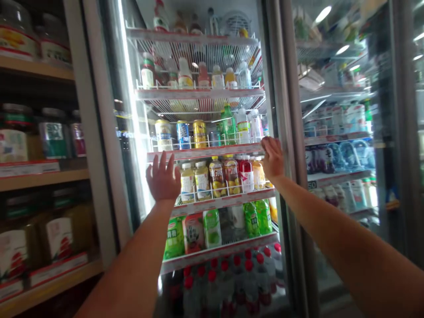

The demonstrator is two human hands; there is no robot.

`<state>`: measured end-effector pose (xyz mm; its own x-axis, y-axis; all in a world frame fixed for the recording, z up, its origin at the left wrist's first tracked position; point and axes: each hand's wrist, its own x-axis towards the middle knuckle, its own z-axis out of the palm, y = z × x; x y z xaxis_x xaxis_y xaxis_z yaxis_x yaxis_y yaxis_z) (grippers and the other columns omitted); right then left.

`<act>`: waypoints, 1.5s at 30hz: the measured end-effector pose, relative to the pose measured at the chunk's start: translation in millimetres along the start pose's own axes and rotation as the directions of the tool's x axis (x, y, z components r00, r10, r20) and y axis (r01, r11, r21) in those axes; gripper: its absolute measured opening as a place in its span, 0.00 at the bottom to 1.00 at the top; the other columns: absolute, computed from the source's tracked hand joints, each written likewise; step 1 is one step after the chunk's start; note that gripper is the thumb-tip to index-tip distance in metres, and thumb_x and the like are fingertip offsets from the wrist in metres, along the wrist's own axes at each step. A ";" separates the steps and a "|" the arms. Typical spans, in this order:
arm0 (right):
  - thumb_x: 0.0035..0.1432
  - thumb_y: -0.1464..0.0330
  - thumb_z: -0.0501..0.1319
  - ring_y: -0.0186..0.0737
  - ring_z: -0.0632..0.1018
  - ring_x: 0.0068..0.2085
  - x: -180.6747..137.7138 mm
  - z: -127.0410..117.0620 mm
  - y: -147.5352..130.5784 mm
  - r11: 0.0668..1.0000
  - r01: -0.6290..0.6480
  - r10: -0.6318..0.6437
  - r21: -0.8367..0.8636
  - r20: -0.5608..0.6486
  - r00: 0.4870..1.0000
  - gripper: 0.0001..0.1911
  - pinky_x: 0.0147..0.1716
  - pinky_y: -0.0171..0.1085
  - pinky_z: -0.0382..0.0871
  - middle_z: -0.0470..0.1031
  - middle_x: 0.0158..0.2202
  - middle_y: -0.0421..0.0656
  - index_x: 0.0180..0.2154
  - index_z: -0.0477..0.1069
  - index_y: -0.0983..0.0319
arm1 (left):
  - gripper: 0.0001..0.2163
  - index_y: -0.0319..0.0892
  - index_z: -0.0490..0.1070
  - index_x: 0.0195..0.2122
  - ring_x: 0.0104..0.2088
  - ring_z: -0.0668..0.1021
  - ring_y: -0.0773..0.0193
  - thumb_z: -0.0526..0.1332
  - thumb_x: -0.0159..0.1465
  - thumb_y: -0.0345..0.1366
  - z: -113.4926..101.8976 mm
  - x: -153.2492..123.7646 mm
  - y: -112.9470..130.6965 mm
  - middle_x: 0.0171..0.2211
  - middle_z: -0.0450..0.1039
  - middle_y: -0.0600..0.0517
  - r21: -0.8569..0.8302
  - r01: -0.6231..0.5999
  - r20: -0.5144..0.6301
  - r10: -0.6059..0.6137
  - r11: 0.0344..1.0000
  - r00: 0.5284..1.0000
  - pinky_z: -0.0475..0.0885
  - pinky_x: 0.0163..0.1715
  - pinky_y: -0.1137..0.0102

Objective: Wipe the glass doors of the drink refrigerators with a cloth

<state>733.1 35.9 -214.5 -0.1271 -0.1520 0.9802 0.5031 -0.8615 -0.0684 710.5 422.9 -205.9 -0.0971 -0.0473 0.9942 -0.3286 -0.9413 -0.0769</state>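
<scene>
My left hand (pixel 163 179) is raised before the left end of the middle cooler shelf (pixel 205 153), fingers spread and nothing in them. My right hand (pixel 273 157) is at that shelf's right end, beside the metal door frame (pixel 288 110). Its fingers are slightly bent over the shelf's front edge; I cannot tell how firmly they touch. On this shelf stand a gold can (pixel 199 134), a blue can (pixel 183 134) and a green bottle (pixel 228 126). Below, between my hands, are brown tea bottles (pixel 217 176) and a red drink bottle (pixel 246 173).
Upper racks carry juice bottles (pixel 185 74). Lower down are green cartons (pixel 212 228) and several red-capped bottles (pixel 225 276). Left, a wooden shelf (pixel 43 180) bears large jars (pixel 53 132). On the right, another glass-fronted cooler holds packaged drinks (pixel 351 117).
</scene>
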 end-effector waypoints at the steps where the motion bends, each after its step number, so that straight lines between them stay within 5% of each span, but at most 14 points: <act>1: 0.65 0.76 0.45 0.47 0.58 0.70 2.1 2.5 -3.1 1.000 -0.015 0.015 -0.010 -0.017 1.000 0.28 0.69 0.59 0.55 0.65 0.65 0.44 0.62 0.68 0.58 | 0.23 0.47 0.62 0.66 0.70 0.58 0.52 0.52 0.71 0.40 0.1 -0.1 0.0 0.68 0.58 0.47 0.002 -0.003 -0.003 0.003 1.000 1.000 0.49 0.66 0.52; 7: 0.67 0.75 0.48 0.48 0.53 0.72 -15.7 12.0 -35.8 0.990 0.144 -0.144 0.005 0.089 0.986 0.28 0.69 0.59 0.54 0.64 0.66 0.40 0.65 0.63 0.54 | 0.23 0.48 0.62 0.66 0.70 0.58 0.52 0.53 0.70 0.39 -0.6 -0.5 -0.1 0.68 0.58 0.48 0.004 -0.009 -0.010 0.010 1.000 1.000 0.49 0.66 0.52; 14: 0.66 0.78 0.47 0.51 0.52 0.72 -6.0 36.0 -84.5 0.989 0.111 -0.122 0.095 0.122 0.985 0.32 0.69 0.63 0.53 0.63 0.67 0.37 0.67 0.59 0.49 | 0.23 0.49 0.62 0.66 0.70 0.57 0.53 0.53 0.70 0.39 0.5 -1.4 -0.5 0.68 0.58 0.48 -0.033 0.014 -0.008 -0.014 0.999 1.000 0.47 0.66 0.53; 16: 0.66 0.77 0.49 0.48 0.52 0.72 -25.9 39.8 -103.2 0.968 0.211 -0.236 0.136 0.203 0.950 0.32 0.69 0.61 0.53 0.63 0.67 0.37 0.67 0.58 0.47 | 0.23 0.49 0.62 0.66 0.70 0.57 0.53 0.53 0.70 0.39 0.2 -1.3 -0.5 0.68 0.58 0.48 -0.050 0.022 -0.002 -0.023 0.999 1.000 0.47 0.66 0.52; 20: 0.66 0.76 0.54 0.40 0.54 0.72 -38.4 44.7 -128.4 0.877 0.409 -0.478 0.251 0.385 0.789 0.30 0.69 0.52 0.53 0.64 0.67 0.36 0.66 0.60 0.49 | 0.23 0.49 0.63 0.66 0.70 0.57 0.52 0.53 0.70 0.39 -1.4 -1.0 0.0 0.68 0.58 0.47 -0.053 0.017 -0.002 -0.017 0.998 1.000 0.48 0.66 0.52; 25: 0.67 0.77 0.51 0.42 0.53 0.72 -2.2 60.3 -152.9 0.955 0.261 -0.295 0.142 0.333 0.896 0.26 0.70 0.50 0.51 0.63 0.67 0.37 0.63 0.66 0.54 | 0.23 0.48 0.63 0.66 0.70 0.58 0.52 0.53 0.70 0.39 -1.6 -1.5 0.0 0.68 0.58 0.48 -0.034 0.008 -0.009 -0.008 0.999 1.000 0.48 0.66 0.53; 27: 0.68 0.76 0.51 0.42 0.52 0.72 -11.4 65.0 -165.5 0.954 0.265 -0.299 0.142 0.338 0.892 0.26 0.70 0.50 0.50 0.63 0.67 0.37 0.64 0.65 0.54 | 0.23 0.48 0.62 0.66 0.70 0.57 0.53 0.53 0.70 0.39 -0.7 -1.9 -0.7 0.68 0.58 0.47 -0.046 0.013 -0.003 -0.013 0.999 1.000 0.47 0.66 0.52; 29: 0.69 0.74 0.51 0.41 0.53 0.72 -32.9 66.2 -176.1 0.905 0.371 -0.425 0.210 0.391 0.816 0.24 0.70 0.50 0.50 0.64 0.67 0.36 0.63 0.65 0.53 | 0.23 0.48 0.62 0.66 0.70 0.57 0.53 0.53 0.70 0.39 0.3 -2.1 -1.6 0.68 0.57 0.47 -0.051 0.017 0.004 -0.016 0.999 1.000 0.46 0.66 0.52; 33: 0.70 0.72 0.53 0.39 0.59 0.70 -53.7 64.5 -184.1 0.734 0.569 -0.677 0.370 0.467 0.569 0.21 0.70 0.48 0.52 0.68 0.64 0.36 0.61 0.68 0.54 | 0.22 0.49 0.63 0.66 0.70 0.57 0.53 0.53 0.70 0.39 1.0 -1.7 -2.0 0.68 0.58 0.48 -0.051 0.025 -0.002 -0.026 0.998 1.000 0.47 0.66 0.53; 35: 0.70 0.72 0.52 0.40 0.59 0.70 -44.2 64.8 -183.3 0.743 0.568 -0.667 0.354 0.465 0.582 0.20 0.70 0.48 0.51 0.70 0.63 0.36 0.59 0.70 0.56 | 0.22 0.48 0.63 0.66 0.70 0.57 0.53 0.53 0.70 0.39 0.6 -1.3 -1.5 0.68 0.58 0.47 -0.053 0.024 -0.005 -0.024 0.998 1.000 0.47 0.66 0.53; 39: 0.70 0.74 0.52 0.40 0.54 0.71 -35.6 64.9 -178.5 0.857 0.451 -0.516 0.252 0.424 0.744 0.21 0.70 0.50 0.48 0.68 0.65 0.39 0.61 0.68 0.56 | 0.22 0.48 0.63 0.66 0.70 0.57 0.53 0.53 0.70 0.39 0.2 -0.9 -1.0 0.68 0.58 0.47 -0.039 0.010 -0.005 -0.010 0.999 1.000 0.47 0.67 0.54; 41: 0.70 0.73 0.53 0.41 0.54 0.71 -43.8 62.9 -174.1 0.812 0.502 -0.584 0.298 0.429 0.689 0.22 0.71 0.50 0.48 0.67 0.65 0.39 0.62 0.66 0.57 | 0.22 0.48 0.63 0.66 0.70 0.58 0.53 0.53 0.70 0.39 0.9 -1.2 -1.9 0.68 0.58 0.47 -0.020 0.003 -0.011 -0.003 1.000 1.000 0.47 0.67 0.54; 44: 0.70 0.72 0.53 0.39 0.57 0.71 -46.6 58.2 -161.3 0.664 0.625 -0.744 0.409 0.443 0.500 0.21 0.70 0.48 0.50 0.67 0.65 0.36 0.62 0.66 0.55 | 0.23 0.47 0.63 0.66 0.70 0.59 0.53 0.53 0.70 0.39 2.6 -1.8 -3.7 0.68 0.58 0.47 0.015 -0.018 -0.024 0.018 1.000 1.000 0.48 0.66 0.55; 45: 0.70 0.72 0.53 0.39 0.57 0.70 -41.8 56.6 -155.0 0.661 0.630 -0.746 0.407 0.444 0.496 0.21 0.70 0.48 0.51 0.67 0.65 0.35 0.62 0.66 0.55 | 0.23 0.47 0.62 0.66 0.69 0.59 0.53 0.54 0.70 0.39 3.1 -1.9 -4.1 0.68 0.58 0.47 0.021 -0.024 -0.030 0.025 0.999 0.999 0.48 0.66 0.55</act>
<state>708.8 203.3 -234.4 -0.0586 0.7825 0.6199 0.6008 -0.4683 0.6479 715.0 425.8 -207.2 -0.1331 -0.0608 0.9892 -0.3061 -0.9468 -0.0994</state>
